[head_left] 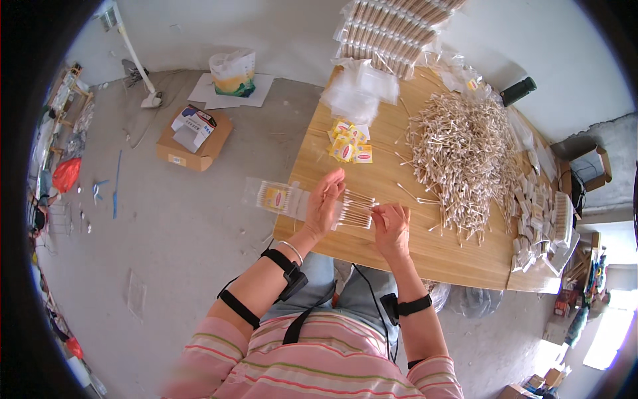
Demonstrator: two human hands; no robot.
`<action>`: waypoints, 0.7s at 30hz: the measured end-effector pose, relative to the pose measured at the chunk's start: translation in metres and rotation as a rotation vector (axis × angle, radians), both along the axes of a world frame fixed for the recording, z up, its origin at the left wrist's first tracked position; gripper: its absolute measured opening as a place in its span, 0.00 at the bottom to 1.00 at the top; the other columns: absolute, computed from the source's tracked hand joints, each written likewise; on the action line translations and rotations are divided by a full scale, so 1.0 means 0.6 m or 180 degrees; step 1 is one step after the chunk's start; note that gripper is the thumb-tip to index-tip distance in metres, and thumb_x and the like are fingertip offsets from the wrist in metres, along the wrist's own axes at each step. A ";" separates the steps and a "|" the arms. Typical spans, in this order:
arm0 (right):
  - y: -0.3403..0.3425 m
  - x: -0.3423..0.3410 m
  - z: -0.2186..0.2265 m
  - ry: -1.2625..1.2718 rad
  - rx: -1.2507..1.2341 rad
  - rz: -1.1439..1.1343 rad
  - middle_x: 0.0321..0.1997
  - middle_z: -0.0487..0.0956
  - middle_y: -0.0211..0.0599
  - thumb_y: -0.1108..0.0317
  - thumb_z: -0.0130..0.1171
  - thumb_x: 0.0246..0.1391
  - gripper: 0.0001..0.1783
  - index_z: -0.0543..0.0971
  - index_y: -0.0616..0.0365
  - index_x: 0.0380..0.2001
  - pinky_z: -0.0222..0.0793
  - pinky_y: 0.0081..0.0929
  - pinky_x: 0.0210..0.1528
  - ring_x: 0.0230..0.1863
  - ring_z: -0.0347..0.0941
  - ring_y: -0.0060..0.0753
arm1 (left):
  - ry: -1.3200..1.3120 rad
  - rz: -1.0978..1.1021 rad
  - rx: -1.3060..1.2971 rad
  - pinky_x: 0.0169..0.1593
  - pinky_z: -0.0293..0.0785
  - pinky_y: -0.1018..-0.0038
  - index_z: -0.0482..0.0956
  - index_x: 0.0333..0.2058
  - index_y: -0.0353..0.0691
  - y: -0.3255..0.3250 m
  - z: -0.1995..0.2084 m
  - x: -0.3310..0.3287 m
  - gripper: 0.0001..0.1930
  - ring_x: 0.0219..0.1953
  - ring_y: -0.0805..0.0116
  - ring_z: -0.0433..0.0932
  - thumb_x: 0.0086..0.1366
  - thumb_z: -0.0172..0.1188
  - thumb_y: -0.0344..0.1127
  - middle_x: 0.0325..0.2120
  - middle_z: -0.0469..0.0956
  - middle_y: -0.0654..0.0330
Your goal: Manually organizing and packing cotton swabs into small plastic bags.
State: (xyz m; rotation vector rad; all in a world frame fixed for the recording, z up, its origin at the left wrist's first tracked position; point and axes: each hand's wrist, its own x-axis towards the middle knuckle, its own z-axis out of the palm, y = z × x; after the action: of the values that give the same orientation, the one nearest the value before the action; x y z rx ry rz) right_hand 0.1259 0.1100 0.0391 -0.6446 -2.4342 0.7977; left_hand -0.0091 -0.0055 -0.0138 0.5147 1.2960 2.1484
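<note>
My left hand (323, 205) is closed around the middle of a long clear plastic sleeve. At the sleeve's left end, past the table edge, a row of cotton swabs (279, 197) shows with a yellow card among them. A second row of cotton swabs (355, 209) fans out on the right of my left hand, over the wooden table (382, 253). With its fingertips pinched at the tips of that row, my right hand (392, 229) touches the swab ends. Further back lie several small yellow cards (350, 143) in a loose pile.
A large heap of loose cotton swabs (458, 159) covers the table's right half. Clear plastic bags (359, 90) lie at the back, near stacked packs of swabs (389, 33). More packs (541, 213) crowd the right edge. On the floor at left stands a cardboard box (193, 149).
</note>
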 end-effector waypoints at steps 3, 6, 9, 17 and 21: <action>0.004 0.030 0.000 -0.0016 -0.0115 -0.0159 0.31 0.76 0.36 0.76 0.64 0.43 0.06 0.79 0.56 0.28 0.66 0.36 0.44 0.39 0.69 0.44 | 0.0124 0.0142 -0.0130 0.62 0.64 0.71 0.64 0.59 0.32 0.011 0.001 0.010 0.23 0.59 0.66 0.67 0.68 0.53 0.33 0.57 0.67 0.52; 0.017 0.083 0.002 -0.0121 -0.0630 -0.0592 0.30 0.76 0.37 0.76 0.65 0.41 0.07 0.78 0.57 0.26 0.66 0.35 0.43 0.37 0.70 0.43 | 0.0649 0.0299 -0.0618 0.58 0.70 0.74 0.67 0.57 0.33 0.020 0.003 0.020 0.24 0.55 0.67 0.72 0.61 0.57 0.23 0.54 0.71 0.53; 0.022 0.157 0.022 -0.0314 -0.0571 -0.0656 0.30 0.77 0.37 0.76 0.66 0.39 0.08 0.78 0.57 0.26 0.65 0.35 0.43 0.37 0.70 0.43 | 0.1080 0.0430 -0.1077 0.54 0.73 0.75 0.69 0.56 0.36 0.017 0.001 0.023 0.25 0.50 0.68 0.75 0.58 0.57 0.19 0.51 0.73 0.54; 0.034 0.323 0.065 -0.1402 0.0541 -0.1214 0.34 0.77 0.39 0.77 0.66 0.39 0.11 0.80 0.56 0.30 0.63 0.39 0.49 0.41 0.70 0.45 | 0.1191 0.0708 -0.1193 0.46 0.75 0.78 0.73 0.52 0.37 0.022 -0.001 0.020 0.19 0.43 0.72 0.78 0.62 0.54 0.21 0.45 0.79 0.56; 0.037 0.213 0.068 -0.0697 0.0069 -0.0546 0.34 0.78 0.38 0.77 0.63 0.41 0.09 0.80 0.56 0.30 0.64 0.39 0.49 0.41 0.70 0.46 | 0.1222 0.0789 -0.1227 0.47 0.75 0.78 0.75 0.51 0.37 0.021 -0.015 0.014 0.15 0.43 0.72 0.79 0.66 0.52 0.24 0.44 0.79 0.57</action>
State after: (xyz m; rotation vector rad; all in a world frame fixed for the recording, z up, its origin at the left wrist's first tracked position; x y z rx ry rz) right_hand 0.2538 0.1324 0.0796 -0.9625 -2.5332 0.6608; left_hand -0.0008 0.0072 -0.0226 0.6501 2.0265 1.9709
